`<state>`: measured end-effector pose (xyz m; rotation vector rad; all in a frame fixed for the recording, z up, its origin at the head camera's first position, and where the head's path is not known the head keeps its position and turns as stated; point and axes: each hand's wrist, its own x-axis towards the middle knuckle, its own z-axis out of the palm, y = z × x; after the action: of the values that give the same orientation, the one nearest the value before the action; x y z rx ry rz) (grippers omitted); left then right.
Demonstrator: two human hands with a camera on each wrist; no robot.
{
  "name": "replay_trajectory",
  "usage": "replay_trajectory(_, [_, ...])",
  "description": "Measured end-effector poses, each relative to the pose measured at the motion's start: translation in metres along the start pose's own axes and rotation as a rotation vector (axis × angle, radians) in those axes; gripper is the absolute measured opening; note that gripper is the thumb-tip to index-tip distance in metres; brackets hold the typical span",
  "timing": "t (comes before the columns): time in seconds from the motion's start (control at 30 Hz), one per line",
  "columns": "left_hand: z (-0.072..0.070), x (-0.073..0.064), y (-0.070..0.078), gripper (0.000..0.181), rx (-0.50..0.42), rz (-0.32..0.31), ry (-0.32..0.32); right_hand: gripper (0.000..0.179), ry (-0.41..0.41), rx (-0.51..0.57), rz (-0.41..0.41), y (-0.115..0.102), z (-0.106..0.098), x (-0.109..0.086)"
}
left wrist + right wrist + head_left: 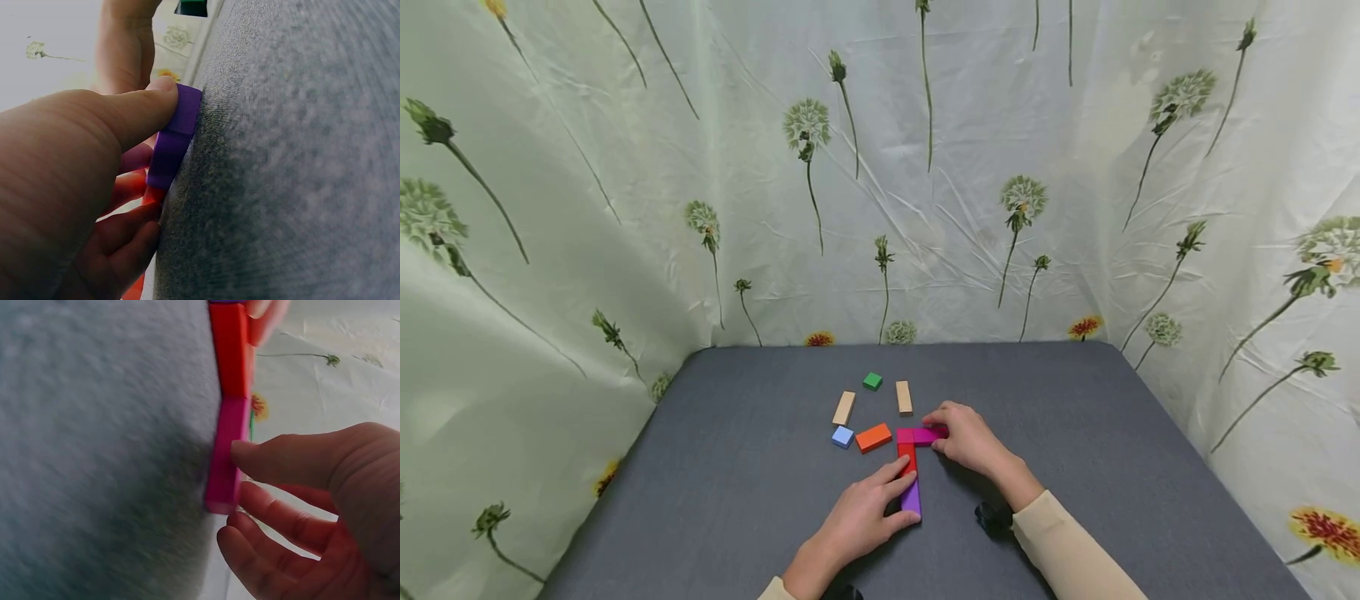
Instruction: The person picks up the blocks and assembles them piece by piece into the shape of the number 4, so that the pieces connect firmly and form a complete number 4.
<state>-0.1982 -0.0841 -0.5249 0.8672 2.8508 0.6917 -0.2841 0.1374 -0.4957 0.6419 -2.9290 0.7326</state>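
On the dark gray table (737,483), a few colored blocks make a bent line. The purple block (911,500) is nearest the person, the red block (907,450) touches its far end, and the pink block (922,436) turns off to the right at the top. Its corner end looks a bit lighter, and I can't tell if that is one block or two.

The left hand (863,510) is partly open. Its thumb touches the near end of the purple block and its fingertips rest on the red one. This hand hides some of both blocks from above. The right hand (970,437) pinches the pink block between thumb and finger, with the other fingers spread out, and it covers the right end of that block.

More blocks sit close by. The orange block (873,437) is tilted, just left of the line, with a little gap. Next to it is the light blue block (842,437). One wooden block (843,408) lies just past the blue one. Another wooden block (904,397) is just past the pink one, near the right fingertips. The green block (872,381) is the farthest away.

A black thing (992,518) is by the right wrist, next to a cream sleeve (1067,542). Behind the table hangs a pale flowery sheet (865,208).
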Motion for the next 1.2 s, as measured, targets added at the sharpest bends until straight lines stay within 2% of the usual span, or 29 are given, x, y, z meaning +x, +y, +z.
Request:
replay_trajectory(0.27, [0.000, 0.002, 0.000, 0.065, -0.003, -0.009, -0.009, 0.034, 0.004, 0.051, 0.021, 0.002, -0.020, 0.010])
replay_trajectory(0.6, [0.003, 0.002, 0.003, 0.065, -0.012, -0.025, -0.016, 0.041, -0.009, 0.096, -0.048, -0.001, -0.039, 0.038])
replay_trajectory(0.9, [0.002, 0.002, 0.002, 0.065, -0.030, -0.041, -0.034, 0.054, -0.151, 0.105, -0.090, 0.003, -0.033, 0.076])
replay_trajectory(1.2, [0.001, 0.002, 0.000, 0.066, -0.019, -0.040, -0.034, 0.066, -0.291, 0.078, -0.021, 0.009, -0.026, 0.095])
